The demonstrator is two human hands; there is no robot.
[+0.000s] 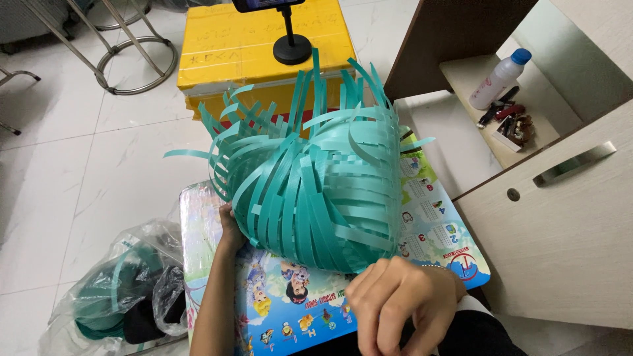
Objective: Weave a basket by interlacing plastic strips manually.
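Note:
A half-woven basket (316,184) of teal plastic strips lies tilted on a small colourful children's table (297,296), its loose strip ends fanning upward. My left hand (229,227) reaches under the basket's left edge and holds it there. My right hand (395,300) is at the basket's lower right edge, fingers curled and pinched on the end of a teal strip.
A clear plastic bag (125,290) with teal strips and dark items lies on the white tiled floor at left. A yellow box (250,46) with a black phone stand (291,46) sits behind. A wooden cabinet (554,217) with a handle and a shelf with a white bottle (498,79) stands at right.

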